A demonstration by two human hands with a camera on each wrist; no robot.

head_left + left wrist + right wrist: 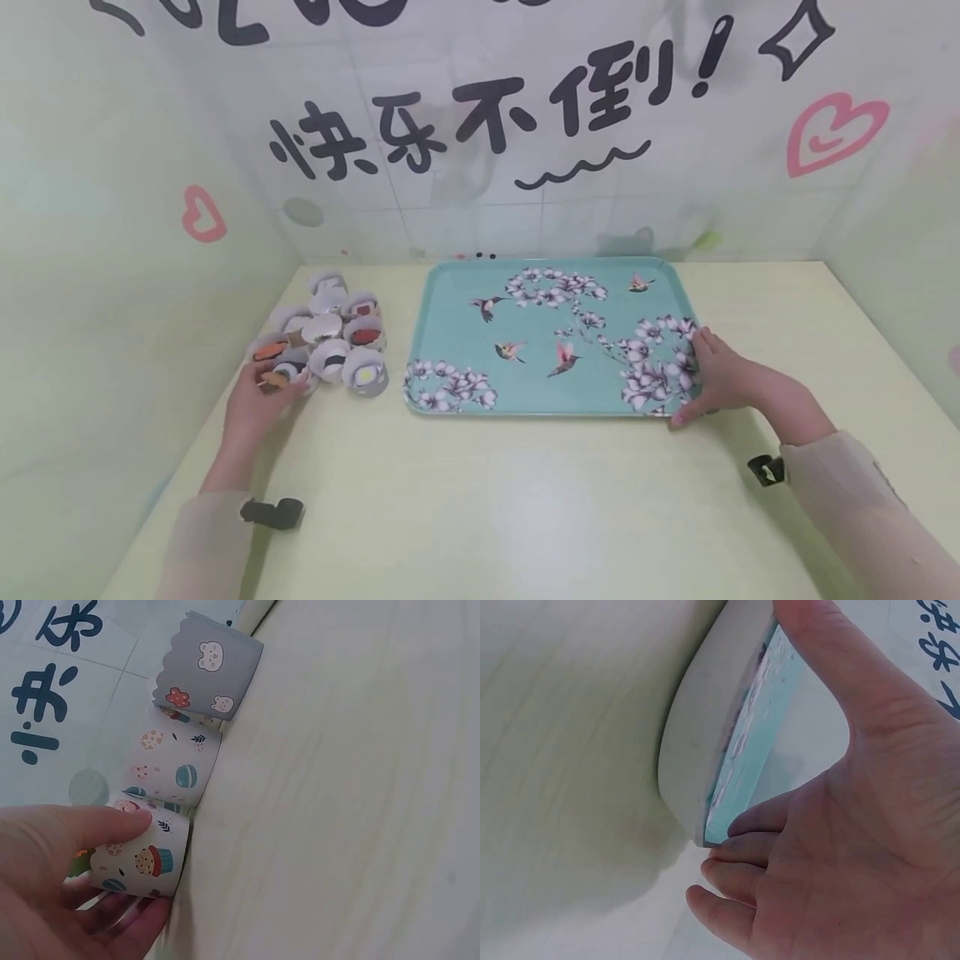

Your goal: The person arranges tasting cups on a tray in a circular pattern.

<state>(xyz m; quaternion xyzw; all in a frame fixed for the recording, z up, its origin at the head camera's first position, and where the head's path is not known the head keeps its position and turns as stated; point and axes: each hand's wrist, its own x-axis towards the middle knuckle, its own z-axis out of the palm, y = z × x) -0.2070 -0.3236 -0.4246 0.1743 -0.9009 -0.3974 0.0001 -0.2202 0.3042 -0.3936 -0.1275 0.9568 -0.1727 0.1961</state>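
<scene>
My left hand (258, 400) is at the front left of a cluster of small paper baking cups. In the left wrist view its thumb and fingers pinch a white paper cup (172, 859) with a cupcake print. Beside that cup, another printed cup (178, 761) and a grey cup with bear faces (214, 667) stand in a row. An orange-brown piece (274, 379) shows in the cup by my left fingers. On the right, my right hand (727, 375) touches the front right corner of a turquoise tray (465, 317), thumb and fingers spread along its rim.
More paper cups, such as one with a red filling (366, 333) and one with a yellow-centred filling (366, 371), crowd the left of the pale wooden table (480, 500). A wall (480, 225) with lettering stands behind the tray, and side walls flank the table.
</scene>
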